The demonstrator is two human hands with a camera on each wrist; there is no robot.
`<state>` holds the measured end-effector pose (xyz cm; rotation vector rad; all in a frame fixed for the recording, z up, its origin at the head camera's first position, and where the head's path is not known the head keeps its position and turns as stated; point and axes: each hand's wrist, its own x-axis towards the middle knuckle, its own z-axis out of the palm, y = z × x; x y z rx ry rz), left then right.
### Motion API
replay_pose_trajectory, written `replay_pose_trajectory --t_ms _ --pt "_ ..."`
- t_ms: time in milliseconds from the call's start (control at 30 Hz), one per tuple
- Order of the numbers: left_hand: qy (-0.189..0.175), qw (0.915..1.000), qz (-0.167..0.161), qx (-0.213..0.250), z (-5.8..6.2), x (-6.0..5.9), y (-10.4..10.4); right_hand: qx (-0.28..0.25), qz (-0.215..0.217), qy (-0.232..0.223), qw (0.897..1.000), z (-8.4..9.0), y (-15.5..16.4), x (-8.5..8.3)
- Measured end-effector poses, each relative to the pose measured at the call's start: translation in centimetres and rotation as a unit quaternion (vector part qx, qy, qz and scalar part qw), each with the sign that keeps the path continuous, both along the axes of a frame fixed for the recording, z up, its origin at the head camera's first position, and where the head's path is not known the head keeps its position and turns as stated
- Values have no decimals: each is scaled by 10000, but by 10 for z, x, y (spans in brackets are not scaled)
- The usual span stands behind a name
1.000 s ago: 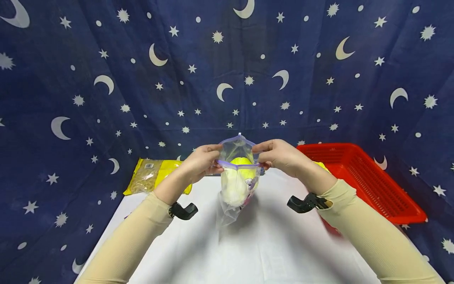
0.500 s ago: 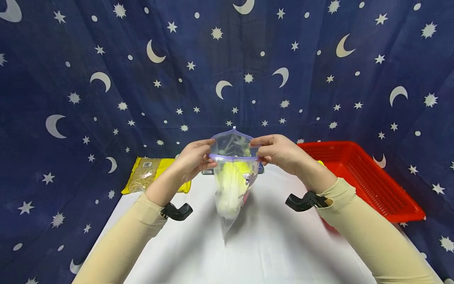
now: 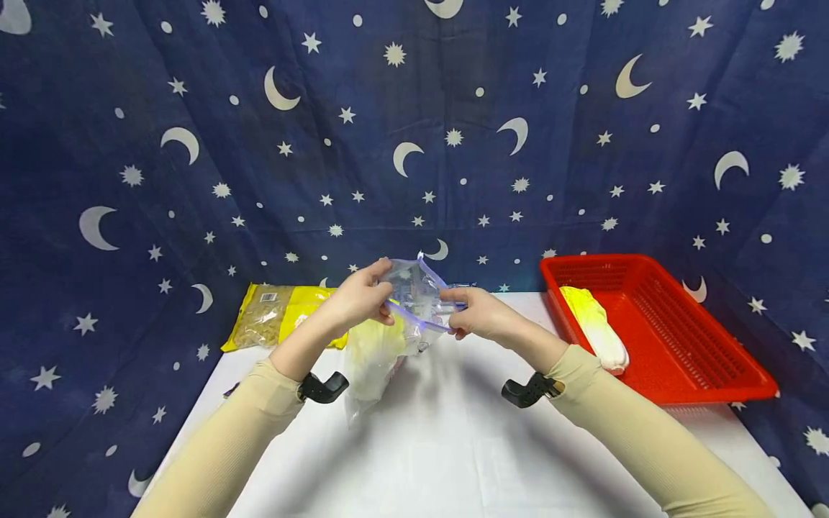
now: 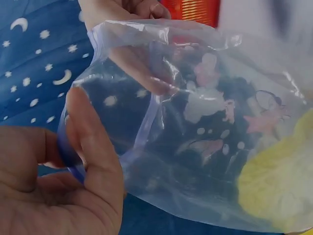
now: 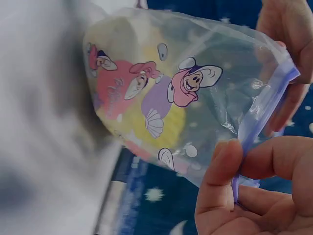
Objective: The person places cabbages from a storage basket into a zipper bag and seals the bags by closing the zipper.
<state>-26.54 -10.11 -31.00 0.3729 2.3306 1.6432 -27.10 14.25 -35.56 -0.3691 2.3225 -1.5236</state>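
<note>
A clear zip bag (image 3: 417, 291) with a purple zip strip hangs between both hands, its mouth spread wide. Inside lies a yellow and white napa cabbage (image 3: 374, 352), low and toward the left. Cartoon shell characters are printed on the bag (image 5: 132, 90). My left hand (image 3: 359, 295) pinches the left side of the rim; in the left wrist view, thumb and fingers of the left hand (image 4: 78, 176) bend round the zip strip. On the right side, my right hand (image 3: 486, 315) pinches the strip between thumb and fingers, close up in the right wrist view.
At the right stands a red plastic basket (image 3: 686, 352) holding another napa cabbage (image 3: 597, 331). A yellow package with a see-through window (image 3: 262, 320) lies at the back left of the white table (image 3: 427, 460). Behind everything hangs a blue star-and-moon curtain (image 3: 363, 86).
The bag has tilted, its cabbage-filled bottom swinging left while its mouth faces up more. My right hand has moved down and left, uncovering the cabbage in the basket.
</note>
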Motion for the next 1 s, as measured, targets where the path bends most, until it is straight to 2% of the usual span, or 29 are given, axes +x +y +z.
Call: replay_pose_trajectory --t_ms 267,500,633,800,933,1000 --pt "275 9991 -316 78 -31 7 27 274 -304 -87 9991 -32 19 5" --pt "173 9979 -621 74 -62 12 54 575 -475 -138 9971 -55 42 12" --pt "181 9977 -628 184 -74 14 59 559 -553 -344 9963 -64 50 17" --pt "153 9965 -673 474 -82 15 59 227 -477 -557 9970 -59 64 22" --pt "74 9951 -725 662 -86 16 59 57 -86 -461 9989 -40 89 25" --pt "25 9945 -720 757 -88 17 60 -6 -66 -296 9995 -28 106 24"
